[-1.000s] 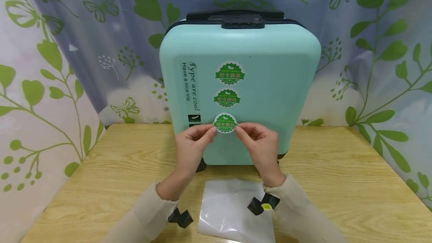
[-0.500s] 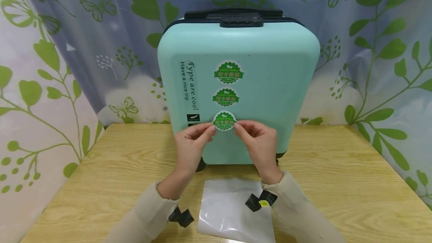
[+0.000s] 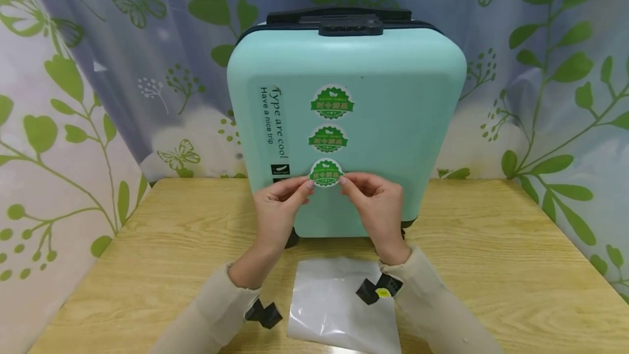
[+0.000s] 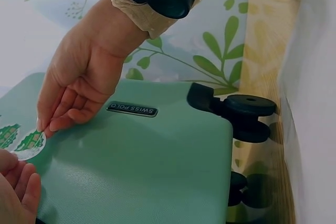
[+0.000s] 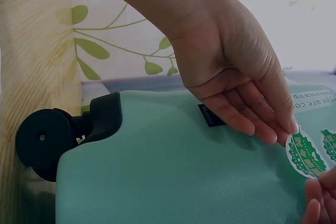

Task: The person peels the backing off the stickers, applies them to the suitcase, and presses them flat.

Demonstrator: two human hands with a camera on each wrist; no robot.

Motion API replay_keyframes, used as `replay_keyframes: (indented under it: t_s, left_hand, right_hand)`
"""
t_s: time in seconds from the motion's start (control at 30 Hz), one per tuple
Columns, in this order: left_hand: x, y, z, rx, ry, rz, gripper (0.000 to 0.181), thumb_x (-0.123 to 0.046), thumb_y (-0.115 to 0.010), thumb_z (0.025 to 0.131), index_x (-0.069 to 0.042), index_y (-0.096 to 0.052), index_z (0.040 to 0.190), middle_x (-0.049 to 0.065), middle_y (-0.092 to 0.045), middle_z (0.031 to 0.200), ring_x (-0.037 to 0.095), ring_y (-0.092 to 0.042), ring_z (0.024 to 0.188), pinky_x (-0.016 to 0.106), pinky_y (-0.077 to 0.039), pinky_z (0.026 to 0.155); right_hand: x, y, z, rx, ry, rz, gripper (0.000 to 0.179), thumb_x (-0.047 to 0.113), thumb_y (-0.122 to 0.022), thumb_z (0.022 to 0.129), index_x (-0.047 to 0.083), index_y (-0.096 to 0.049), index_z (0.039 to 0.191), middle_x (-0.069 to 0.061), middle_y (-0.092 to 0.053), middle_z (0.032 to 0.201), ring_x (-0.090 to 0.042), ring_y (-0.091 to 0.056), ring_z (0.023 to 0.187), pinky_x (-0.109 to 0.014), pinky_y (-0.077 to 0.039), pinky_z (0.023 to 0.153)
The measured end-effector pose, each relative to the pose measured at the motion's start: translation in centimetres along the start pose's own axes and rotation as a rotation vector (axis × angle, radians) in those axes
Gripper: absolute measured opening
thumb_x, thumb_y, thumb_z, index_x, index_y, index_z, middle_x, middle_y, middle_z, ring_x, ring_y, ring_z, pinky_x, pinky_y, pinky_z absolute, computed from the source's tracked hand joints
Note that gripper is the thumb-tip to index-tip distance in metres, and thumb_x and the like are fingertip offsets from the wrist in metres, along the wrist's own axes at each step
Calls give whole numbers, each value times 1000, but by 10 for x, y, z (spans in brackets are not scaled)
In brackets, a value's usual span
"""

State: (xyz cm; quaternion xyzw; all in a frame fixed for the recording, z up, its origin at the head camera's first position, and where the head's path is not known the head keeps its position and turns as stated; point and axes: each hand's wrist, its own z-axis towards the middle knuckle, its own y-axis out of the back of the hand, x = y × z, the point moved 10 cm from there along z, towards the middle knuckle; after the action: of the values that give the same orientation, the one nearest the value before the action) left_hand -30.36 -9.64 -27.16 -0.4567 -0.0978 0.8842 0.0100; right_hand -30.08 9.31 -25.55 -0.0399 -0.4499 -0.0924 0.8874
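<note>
A mint green suitcase (image 3: pixel 393 119) stands upright on the table, its front carrying two round green-and-white stickers, an upper sticker (image 3: pixel 331 102) and a lower sticker (image 3: pixel 328 139). Just under them, a third round sticker (image 3: pixel 326 173) is pinched at its two side edges. My left hand (image 3: pixel 277 209) holds its left edge between thumb and index finger, and my right hand (image 3: pixel 379 209) holds the right edge likewise. The left wrist view shows the held sticker (image 4: pixel 31 145) close to the suitcase face; whether it touches cannot be told. In the right wrist view, my left hand (image 5: pixel 236 66) appears largest.
A glossy white sheet (image 3: pixel 339 305) lies on the wooden table (image 3: pixel 162 266) between my forearms. Black wheels (image 4: pixel 247 116) jut from the suitcase's bottom, and a black handle (image 3: pixel 339 14) tops it. A leaf-patterned curtain (image 3: pixel 196 59) hangs behind.
Both hands have raised the pinched sticker slightly, bringing it a little closer to the sticker above. The head view has shifted a little. Both pinches are unchanged.
</note>
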Motion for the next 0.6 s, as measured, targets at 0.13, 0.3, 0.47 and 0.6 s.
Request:
replay_keyframes:
  t_s: [0.13, 0.3, 0.47, 0.6]
  left_hand:
    - [0, 1, 1, -5, -2, 8, 15, -4, -71, 83, 9, -71, 92, 2, -72, 76, 11, -67, 69, 27, -56, 61]
    - [0, 2, 1, -13, -4, 18, 15, -4, -71, 83, 8, -72, 92, 4, -72, 76, 11, -67, 69, 27, -56, 62]
    - [0, 1, 3, -11, -3, 45, 16, -5, -71, 83, 8, -72, 92, 17, -71, 78, 10, -67, 68, 27, -56, 62]
    - [0, 1, 4, -6, 2, 64, 16, -6, -71, 83, 7, -72, 92, 22, -70, 80, 10, -67, 68, 28, -56, 62]
  right_hand:
    - [-4, -1, 1, 4, -4, -2, 10, 4, -73, 81, -5, -73, 86, -21, -68, 70, -20, -66, 60, -21, -51, 57]
    - [-5, -2, 1, 13, 8, 12, 14, 13, -74, 82, 0, -75, 86, -17, -69, 70, -14, -65, 59, -24, -53, 56]
    - [-5, -2, 2, 11, 7, 24, 15, 15, -74, 82, 1, -75, 86, -18, -69, 70, -21, -64, 59, -24, -52, 55]
    - [-5, -2, 2, 10, -5, 18, 15, 15, -74, 82, 0, -75, 86, -18, -69, 71, -21, -65, 60, -24, -53, 56]
